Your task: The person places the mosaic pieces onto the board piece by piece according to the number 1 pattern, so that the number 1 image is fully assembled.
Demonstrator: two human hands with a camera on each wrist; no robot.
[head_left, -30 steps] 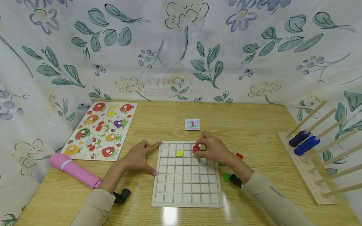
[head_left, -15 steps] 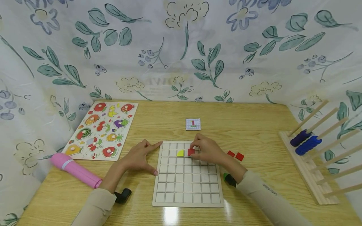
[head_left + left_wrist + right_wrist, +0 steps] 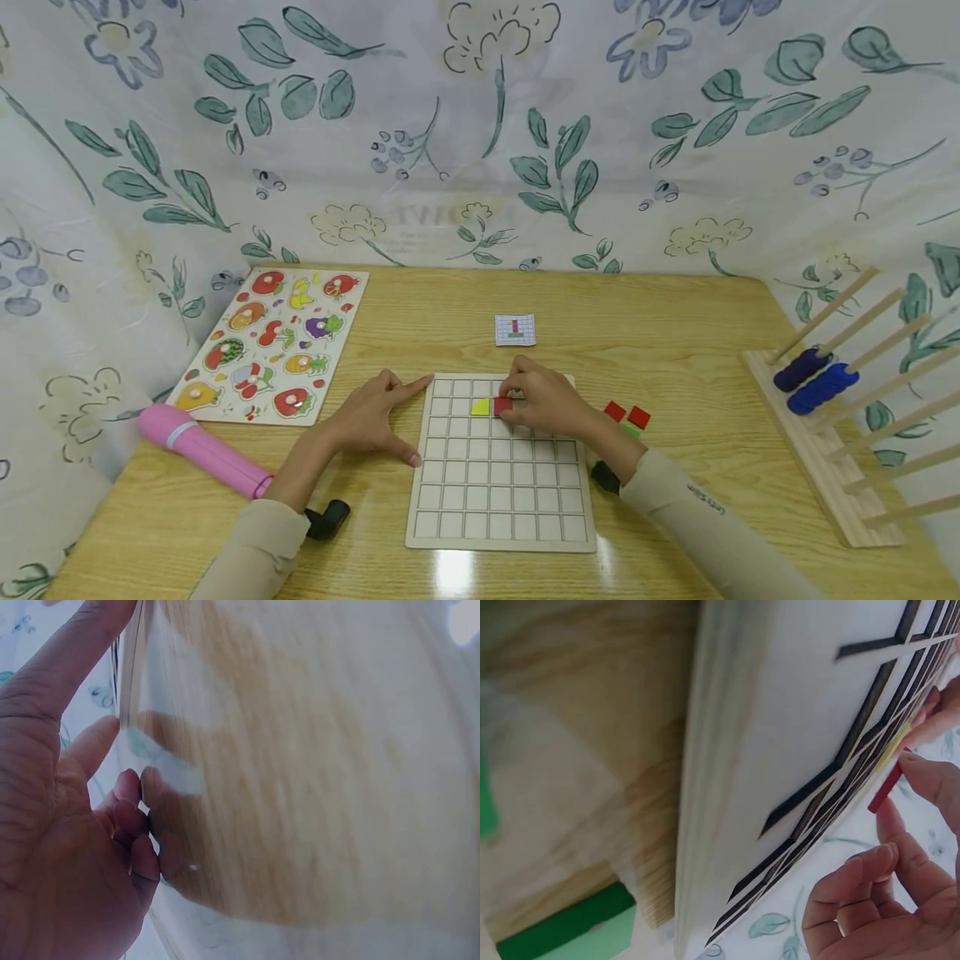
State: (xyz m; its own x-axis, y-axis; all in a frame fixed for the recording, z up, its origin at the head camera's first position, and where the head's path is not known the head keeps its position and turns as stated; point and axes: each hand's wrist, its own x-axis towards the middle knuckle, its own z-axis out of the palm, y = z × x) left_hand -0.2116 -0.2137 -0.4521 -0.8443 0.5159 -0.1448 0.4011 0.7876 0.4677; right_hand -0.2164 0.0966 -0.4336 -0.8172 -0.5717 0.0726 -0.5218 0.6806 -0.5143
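A red square tile (image 3: 502, 406) is pinched by my right hand (image 3: 543, 400), right beside a yellow tile (image 3: 481, 407) with one rounded corner. Both are in an upper row of the pale wooden grid board (image 3: 455, 497). In the right wrist view the red tile (image 3: 886, 786) is tilted between thumb and finger, close over the board. My left hand (image 3: 371, 414) touches the board's left edge, index finger at the top corner and thumb lower down. Its other fingers are bent in the left wrist view, above the shiny table (image 3: 322, 787).
Red tiles (image 3: 615, 411) and a green tile (image 3: 633, 430) lie right of the board, partly behind the right arm. A small pattern card (image 3: 514, 330) lies beyond it. Left are a fruit puzzle (image 3: 273, 346) and pink microphone-shaped toy (image 3: 213, 454); right, a wooden peg rack (image 3: 825, 450) with blue pieces.
My right hand has moved left and slightly down with the red tile, bringing it beside the yellow tile. More of the loose tiles at right now show. The left hand stays in place.
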